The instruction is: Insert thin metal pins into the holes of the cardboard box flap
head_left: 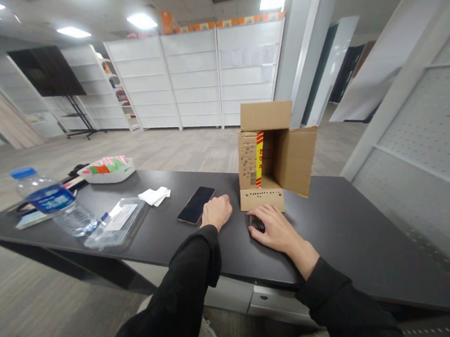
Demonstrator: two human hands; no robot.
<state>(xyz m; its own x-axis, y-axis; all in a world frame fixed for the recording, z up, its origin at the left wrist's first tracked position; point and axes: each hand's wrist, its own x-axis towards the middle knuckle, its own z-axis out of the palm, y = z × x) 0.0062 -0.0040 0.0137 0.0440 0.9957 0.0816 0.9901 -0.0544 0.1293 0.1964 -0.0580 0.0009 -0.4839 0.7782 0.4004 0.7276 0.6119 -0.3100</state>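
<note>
My left hand [217, 211] rests on the dark table with its fingers curled in, just right of a black smartphone [197, 205]. Whatever those fingers may hold is hidden. Under my right hand [273, 226] lies a small black object with pale, narrow stripes [256, 222]; thumb and fingers close around it, covering part of it. Right behind that hand stands an open cardboard box [248, 162], its opening facing me. Rows of small dark dots mark its left side and its lowered front flap [262, 201]. A yellow and red tape strip [260, 160] runs down the box.
White crumpled tissue [155, 196] and a clear plastic case [116, 224] lie left of the phone. Farther left are a blue-capped water bottle [56, 202] and a white basket [126, 172] holding colourful packets. A perforated partition [431, 116] borders the table's right side.
</note>
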